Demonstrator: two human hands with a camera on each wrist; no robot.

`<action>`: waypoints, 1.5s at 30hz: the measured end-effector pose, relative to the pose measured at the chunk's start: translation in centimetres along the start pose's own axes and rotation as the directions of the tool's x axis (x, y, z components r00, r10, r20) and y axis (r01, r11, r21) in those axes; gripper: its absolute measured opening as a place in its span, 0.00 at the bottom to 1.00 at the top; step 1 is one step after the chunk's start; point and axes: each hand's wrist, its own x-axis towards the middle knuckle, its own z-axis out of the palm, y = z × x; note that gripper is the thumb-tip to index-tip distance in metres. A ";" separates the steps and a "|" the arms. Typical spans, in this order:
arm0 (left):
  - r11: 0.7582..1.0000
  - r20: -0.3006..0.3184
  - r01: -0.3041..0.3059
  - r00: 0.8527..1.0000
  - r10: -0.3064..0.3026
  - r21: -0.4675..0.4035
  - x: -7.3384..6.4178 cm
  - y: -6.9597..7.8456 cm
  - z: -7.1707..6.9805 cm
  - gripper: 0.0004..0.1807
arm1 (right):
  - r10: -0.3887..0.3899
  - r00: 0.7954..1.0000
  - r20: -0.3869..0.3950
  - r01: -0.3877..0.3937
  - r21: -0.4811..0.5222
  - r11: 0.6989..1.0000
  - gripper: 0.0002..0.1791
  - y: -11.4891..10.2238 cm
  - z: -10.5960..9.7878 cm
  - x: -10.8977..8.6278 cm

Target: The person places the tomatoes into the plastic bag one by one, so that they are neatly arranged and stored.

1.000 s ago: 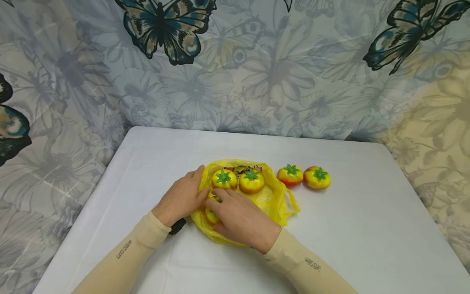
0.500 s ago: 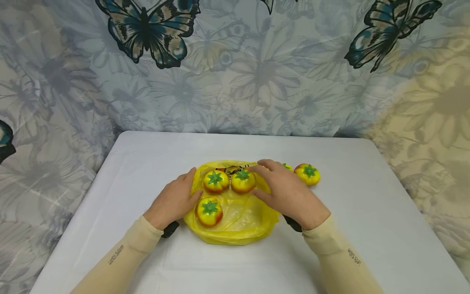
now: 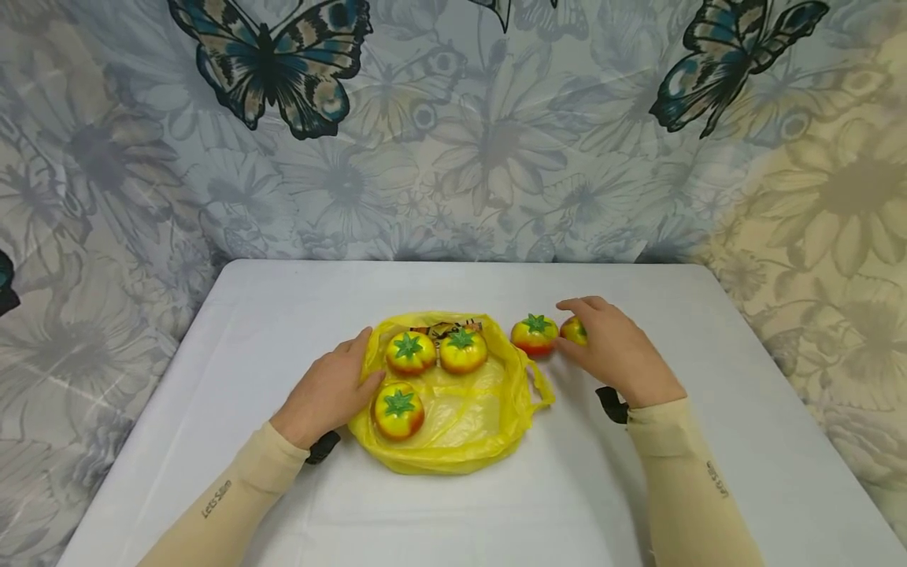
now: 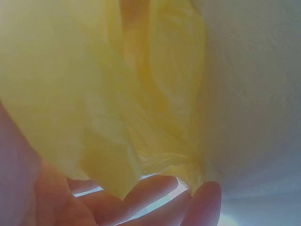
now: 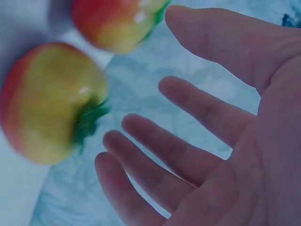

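Observation:
A yellow plastic bag (image 3: 460,409) lies spread on the white table with its mouth up. Inside it sit three glossy red-yellow tomatoes with green tops: two at the back, one tomato (image 3: 399,411) at the front left. My left hand (image 3: 326,394) holds the bag's left rim, thumb over the edge; in the left wrist view its fingers (image 4: 150,188) show beside the yellow film. My right hand (image 3: 623,354) is spread over the far right tomato (image 3: 572,329), partly covering it. Another tomato (image 3: 534,335) stands left of its thumb. In the right wrist view the palm is free of any object.
The bag's handle loop (image 3: 542,390) sticks out to the right, close to the loose tomatoes. Behind the table (image 3: 319,291) hangs a fabric backdrop (image 3: 425,157) with butterflies and flowers. A black wrist strap (image 3: 612,405) sits by the right sleeve.
My right hand has left the tomato at the bag's front left and moved right, out of the bag, to the loose tomatoes. The left hand stays at the bag's rim. The head view has shifted slightly.

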 end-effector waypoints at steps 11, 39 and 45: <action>1.000 -0.005 0.004 1.000 -0.004 0.013 -0.2 0.0 0.0 0.42 | 0.074 0.996 0.049 -0.075 0.021 0.997 0.39 3.1 0.6 1.2; 1.000 -0.019 -0.018 1.000 0.018 0.018 0.1 0.0 0.3 0.42 | 0.082 0.993 0.087 -0.085 0.031 0.996 0.37 4.1 1.7 1.4; 0.999 -0.020 -0.020 1.000 0.020 0.026 0.1 -0.1 0.4 0.42 | 0.079 0.994 0.079 -0.081 0.014 0.997 0.37 4.2 1.5 1.3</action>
